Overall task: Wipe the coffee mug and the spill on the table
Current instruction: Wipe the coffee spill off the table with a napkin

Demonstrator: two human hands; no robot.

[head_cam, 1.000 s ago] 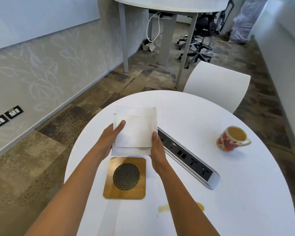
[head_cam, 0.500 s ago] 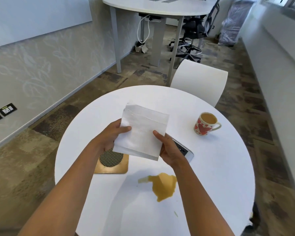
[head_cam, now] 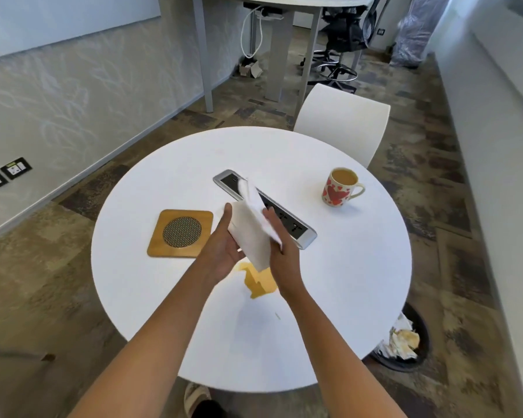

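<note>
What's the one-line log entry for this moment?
left hand, right hand: holding napkin | napkin: over spill | spill: unwiped | mug: upright, untouched

Forearms outstretched, left hand [head_cam: 224, 245] and right hand [head_cam: 281, 254] gripping napkin [head_cam: 249, 236]

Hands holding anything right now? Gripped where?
A folded white paper napkin: left hand grips its left edge, right hand its right edge, above the spill.

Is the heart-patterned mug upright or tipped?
Upright. The cream ceramic mug with red hearts stands on its base on the round white table, brown coffee level near its rim.
</note>
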